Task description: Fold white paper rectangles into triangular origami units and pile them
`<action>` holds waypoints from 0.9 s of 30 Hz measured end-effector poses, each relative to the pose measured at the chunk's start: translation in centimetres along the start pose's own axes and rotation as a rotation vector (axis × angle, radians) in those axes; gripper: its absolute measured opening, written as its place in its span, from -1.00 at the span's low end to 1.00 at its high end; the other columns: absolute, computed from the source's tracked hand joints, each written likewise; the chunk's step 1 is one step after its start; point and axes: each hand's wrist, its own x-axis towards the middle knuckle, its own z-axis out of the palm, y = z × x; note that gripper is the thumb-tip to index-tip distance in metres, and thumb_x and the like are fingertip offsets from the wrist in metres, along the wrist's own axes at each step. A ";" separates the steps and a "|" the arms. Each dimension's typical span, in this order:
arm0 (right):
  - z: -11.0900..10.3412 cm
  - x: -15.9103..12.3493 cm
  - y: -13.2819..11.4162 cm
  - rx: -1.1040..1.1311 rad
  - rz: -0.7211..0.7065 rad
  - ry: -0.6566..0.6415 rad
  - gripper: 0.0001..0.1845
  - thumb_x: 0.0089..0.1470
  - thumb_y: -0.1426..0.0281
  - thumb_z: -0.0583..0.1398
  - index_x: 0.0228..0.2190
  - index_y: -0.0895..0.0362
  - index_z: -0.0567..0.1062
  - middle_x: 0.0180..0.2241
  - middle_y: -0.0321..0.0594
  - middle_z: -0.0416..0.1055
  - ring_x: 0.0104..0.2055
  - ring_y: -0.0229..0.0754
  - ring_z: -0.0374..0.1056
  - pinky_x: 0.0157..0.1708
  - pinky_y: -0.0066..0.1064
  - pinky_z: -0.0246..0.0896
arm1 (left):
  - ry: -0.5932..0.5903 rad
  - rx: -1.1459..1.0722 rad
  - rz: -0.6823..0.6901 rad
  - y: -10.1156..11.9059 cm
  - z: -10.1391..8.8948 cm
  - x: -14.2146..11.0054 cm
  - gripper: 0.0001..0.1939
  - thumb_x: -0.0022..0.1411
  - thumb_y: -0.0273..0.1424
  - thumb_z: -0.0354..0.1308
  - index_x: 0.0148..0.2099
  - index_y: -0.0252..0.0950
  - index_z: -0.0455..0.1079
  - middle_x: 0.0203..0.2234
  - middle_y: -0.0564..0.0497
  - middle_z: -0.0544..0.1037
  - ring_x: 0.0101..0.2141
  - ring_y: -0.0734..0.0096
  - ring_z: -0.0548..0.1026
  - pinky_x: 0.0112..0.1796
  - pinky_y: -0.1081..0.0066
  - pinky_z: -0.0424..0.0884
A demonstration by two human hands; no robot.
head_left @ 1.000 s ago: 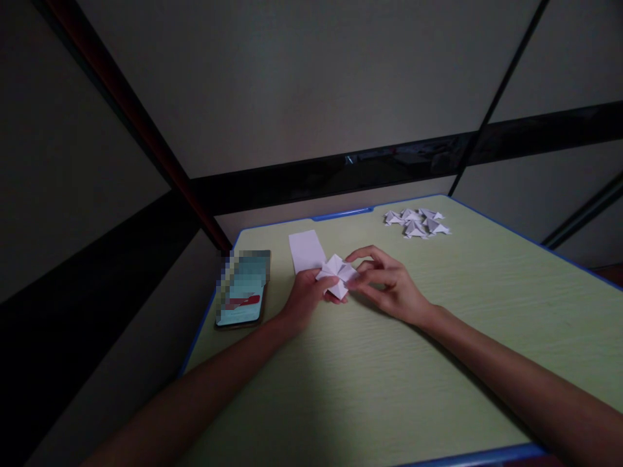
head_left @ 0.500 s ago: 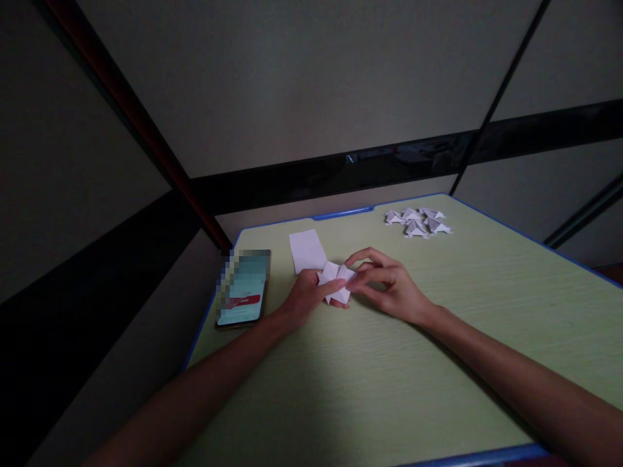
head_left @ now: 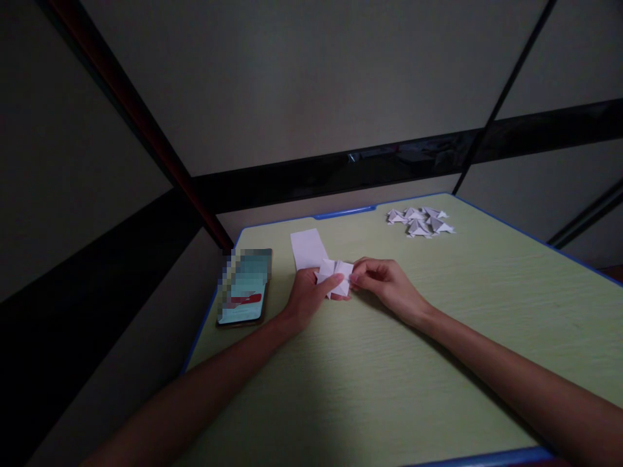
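A small piece of folded white paper (head_left: 344,268), creased into several flaps, is held just above the table. My left hand (head_left: 309,295) grips it from the left, thumb across its top and fingers underneath. On the other side, my right hand (head_left: 384,282) pinches the paper's right edge between thumb and forefinger, the other fingers curled in. Just behind my left hand lies a flat white sheet of paper (head_left: 308,248), its near edge partly covered by the hand and the folded piece.
A phone (head_left: 246,288) with a lit screen, partly blurred out, lies at the table's left edge. Several folded white paper figures (head_left: 418,227) sit in a cluster at the back right. The pale green table (head_left: 389,383) has a blue rim and stands against a panelled wall.
My right hand's fingers have drawn together and now pinch the folded paper's right edge; before, the forefinger was raised over it. My left hand keeps its grip, and the paper lies a little flatter.
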 end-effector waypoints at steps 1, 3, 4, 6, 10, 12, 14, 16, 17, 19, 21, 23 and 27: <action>0.0 0.0 0.1 0.015 0.006 0.002 -0.82 -0.18 0.37 0.15 -0.67 0.21 0.34 -0.59 -0.31 0.25 -0.52 -0.34 0.17 -0.45 -0.44 0.06 | 0.000 -0.003 -0.003 0.0 0.0 0.0 -0.83 -0.10 -0.39 0.16 -0.49 -0.45 0.39 -0.60 -0.01 0.50 -0.60 0.52 0.42 -0.53 0.51 0.39; 0.0 0.0 0.2 0.036 0.012 0.008 -0.85 -0.20 0.39 0.15 -0.67 0.21 0.34 -0.61 -0.32 0.26 -0.53 -0.34 0.17 -0.46 -0.45 0.06 | -0.003 -0.017 -0.007 -0.2 -0.1 0.0 -0.82 -0.10 -0.38 0.16 -0.47 -0.45 0.40 -0.59 -0.01 0.50 -0.60 0.52 0.42 -0.53 0.52 0.39; 0.0 0.0 0.3 0.043 0.010 0.010 -0.86 -0.21 0.41 0.15 -0.67 0.21 0.34 -0.62 -0.32 0.26 -0.53 -0.34 0.17 -0.47 -0.45 0.05 | -0.008 -0.026 -0.010 -0.3 -0.1 0.1 -0.82 -0.10 -0.38 0.16 -0.47 -0.45 0.40 -0.59 -0.01 0.50 -0.60 0.53 0.41 -0.53 0.52 0.39; 0.0 0.0 0.5 0.051 -0.007 0.019 -0.89 -0.22 0.44 0.15 -0.67 0.21 0.35 -0.62 -0.32 0.27 -0.54 -0.34 0.17 -0.48 -0.45 0.05 | -0.014 -0.040 -0.012 -0.4 -0.2 0.1 -0.82 -0.09 -0.38 0.16 -0.45 -0.44 0.40 -0.58 0.00 0.50 -0.60 0.54 0.41 -0.53 0.53 0.38; 0.0 0.0 0.8 0.029 -0.086 0.042 -0.89 -0.23 0.49 0.14 -0.70 0.22 0.35 -0.59 -0.31 0.28 -0.53 -0.35 0.18 -0.48 -0.46 0.06 | -0.015 -0.019 -0.016 -0.7 -0.3 0.2 -0.80 -0.08 -0.37 0.15 -0.43 -0.45 0.40 -0.60 -0.01 0.50 -0.61 0.52 0.42 -0.53 0.52 0.37; 0.1 0.0 0.8 0.013 -0.118 0.059 -0.87 -0.23 0.50 0.14 -0.72 0.21 0.35 -0.58 -0.30 0.27 -0.52 -0.34 0.18 -0.49 -0.46 0.06 | -0.018 -0.020 -0.018 -0.6 -0.3 0.2 -0.80 -0.08 -0.37 0.15 -0.42 -0.45 0.40 -0.60 -0.01 0.50 -0.60 0.51 0.43 -0.51 0.51 0.36; 0.2 -0.1 0.8 -0.005 -0.131 0.082 -0.86 -0.24 0.50 0.15 -0.74 0.21 0.35 -0.57 -0.29 0.27 -0.53 -0.35 0.18 -0.50 -0.46 0.06 | -0.013 -0.020 -0.020 -0.4 -0.2 0.1 -0.81 -0.08 -0.38 0.15 -0.43 -0.44 0.40 -0.61 0.01 0.50 -0.60 0.51 0.43 -0.50 0.52 0.36; 0.3 -0.3 0.7 -0.027 -0.136 0.105 -0.85 -0.25 0.51 0.15 -0.75 0.21 0.34 -0.57 -0.29 0.26 -0.53 -0.35 0.18 -0.51 -0.47 0.07 | -0.002 0.009 -0.016 0.0 0.0 -0.1 -0.84 -0.08 -0.40 0.15 -0.48 -0.43 0.39 -0.64 0.03 0.48 -0.61 0.52 0.42 -0.51 0.53 0.34; 0.4 -0.3 0.7 -0.037 -0.141 0.115 -0.84 -0.25 0.52 0.15 -0.76 0.21 0.34 -0.58 -0.29 0.26 -0.54 -0.35 0.18 -0.51 -0.47 0.07 | 0.006 0.035 -0.008 0.3 0.1 -0.2 -0.86 -0.08 -0.40 0.14 -0.52 -0.43 0.39 -0.67 0.05 0.47 -0.62 0.53 0.41 -0.52 0.53 0.33; 0.5 -0.3 0.6 -0.052 -0.160 0.133 -0.83 -0.26 0.52 0.16 -0.77 0.20 0.33 -0.58 -0.29 0.26 -0.54 -0.35 0.18 -0.51 -0.47 0.08 | 0.037 0.097 0.012 0.8 0.3 -0.5 -0.86 -0.09 -0.43 0.13 -0.59 -0.42 0.37 -0.71 0.07 0.44 -0.63 0.53 0.39 -0.54 0.54 0.32; 0.5 -0.3 0.7 -0.053 -0.163 0.133 -0.82 -0.27 0.50 0.18 -0.78 0.20 0.32 -0.58 -0.28 0.26 -0.53 -0.34 0.18 -0.50 -0.47 0.08 | 0.087 0.149 0.020 1.2 0.6 -0.6 -0.86 -0.10 -0.45 0.12 -0.63 -0.41 0.35 -0.74 0.08 0.42 -0.65 0.53 0.37 -0.57 0.54 0.30; 0.5 -0.3 0.7 -0.026 -0.102 0.103 -0.83 -0.28 0.46 0.20 -0.75 0.21 0.33 -0.59 -0.29 0.27 -0.54 -0.35 0.18 -0.52 -0.47 0.07 | 0.129 0.182 0.022 1.4 0.6 -0.7 -0.87 -0.11 -0.47 0.11 -0.62 -0.41 0.35 -0.74 0.07 0.42 -0.65 0.52 0.37 -0.58 0.54 0.29; 0.5 -0.1 0.5 0.063 0.085 0.032 -0.82 -0.27 0.36 0.22 -0.64 0.20 0.32 -0.66 -0.36 0.26 -0.60 -0.37 0.16 -0.56 -0.50 0.06 | 0.150 0.204 0.044 1.0 0.5 -0.5 -0.89 -0.12 -0.46 0.10 -0.60 -0.41 0.35 -0.73 0.06 0.43 -0.65 0.51 0.38 -0.59 0.55 0.28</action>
